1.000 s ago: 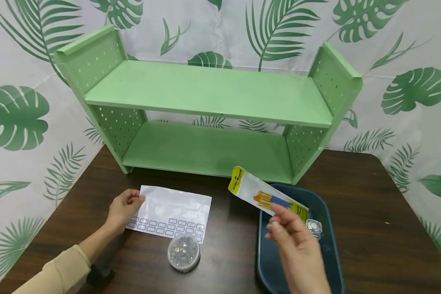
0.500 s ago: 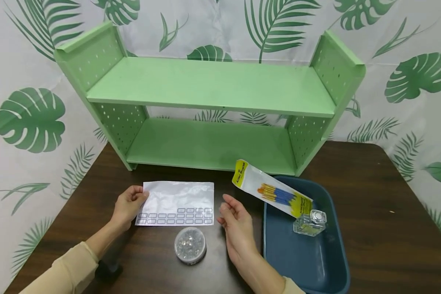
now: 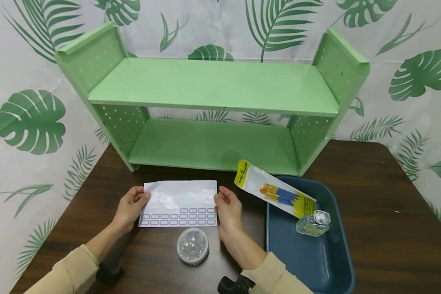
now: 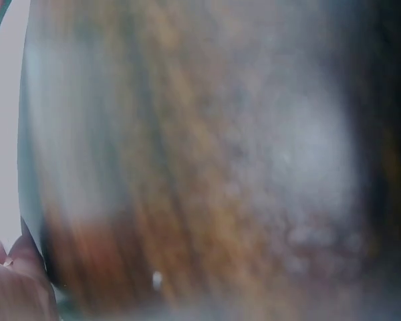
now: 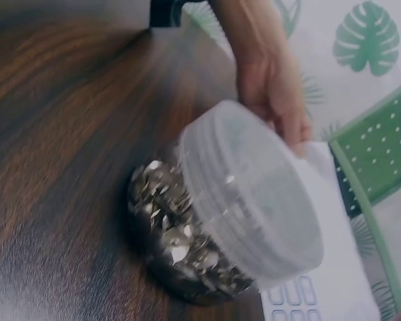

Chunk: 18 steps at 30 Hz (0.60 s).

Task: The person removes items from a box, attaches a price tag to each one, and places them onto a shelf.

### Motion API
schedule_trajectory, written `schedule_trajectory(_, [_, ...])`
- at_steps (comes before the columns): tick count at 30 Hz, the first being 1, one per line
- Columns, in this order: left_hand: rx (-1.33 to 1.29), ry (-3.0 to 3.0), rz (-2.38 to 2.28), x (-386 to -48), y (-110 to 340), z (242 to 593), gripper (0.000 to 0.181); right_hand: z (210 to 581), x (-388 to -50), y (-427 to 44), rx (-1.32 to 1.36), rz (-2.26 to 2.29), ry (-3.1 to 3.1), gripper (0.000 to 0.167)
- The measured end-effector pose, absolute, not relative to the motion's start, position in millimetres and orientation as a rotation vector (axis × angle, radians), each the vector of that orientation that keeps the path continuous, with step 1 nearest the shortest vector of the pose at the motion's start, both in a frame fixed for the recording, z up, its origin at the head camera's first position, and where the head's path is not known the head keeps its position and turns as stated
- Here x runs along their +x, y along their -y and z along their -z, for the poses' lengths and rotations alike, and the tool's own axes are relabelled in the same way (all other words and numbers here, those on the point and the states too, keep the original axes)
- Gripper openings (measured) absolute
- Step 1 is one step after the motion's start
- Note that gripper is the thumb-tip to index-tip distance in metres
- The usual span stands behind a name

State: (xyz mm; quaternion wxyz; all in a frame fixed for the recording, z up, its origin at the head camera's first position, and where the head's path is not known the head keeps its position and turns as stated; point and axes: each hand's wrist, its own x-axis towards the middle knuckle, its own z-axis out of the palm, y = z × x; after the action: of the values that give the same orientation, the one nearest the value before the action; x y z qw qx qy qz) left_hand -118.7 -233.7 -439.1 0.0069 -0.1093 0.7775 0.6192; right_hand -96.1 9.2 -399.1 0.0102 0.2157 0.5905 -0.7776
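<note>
A white label sheet [image 3: 180, 196], with rows of small outlined labels along its lower part, lies between my hands in the head view. The thumb and fingers of my left hand [image 3: 128, 207] pinch its left edge. At the right edge, my right hand [image 3: 229, 208] pinches the sheet. Just below it stands a round clear jar [image 3: 192, 246], and shiny metal pieces fill its lower part in the right wrist view. That view also catches my left hand [image 5: 271, 83] beyond the jar. Most of the left wrist view is blurred.
A blue bin [image 3: 347, 253] stands at the right, holding a glass bottle [image 3: 313, 223] and a pack of paintbrushes [image 3: 275, 190] that leans over its rim. Behind is a green two-tier shelf [image 3: 213, 87] on the dark wooden table [image 3: 382, 212].
My right hand has come left from above the bin and taken hold of the sheet's right edge. The sheet has turned straighter. My left hand keeps its pinch.
</note>
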Motion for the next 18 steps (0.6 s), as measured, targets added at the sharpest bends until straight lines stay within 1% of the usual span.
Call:
schedule_trajectory(9, [-0.378, -2.372, -1.965, -117.6, 233.7, 437.9, 0.018, 409.1, -100.4, -7.8, 0.703, 2.374, -1.959, 0.035])
schedule_trajectory(18, [-0.383, -2.313, -2.02, -115.7, 229.3, 434.9, 0.015, 414.1, -108.6, -7.3, 0.737, 2.31, -2.05, 0.028])
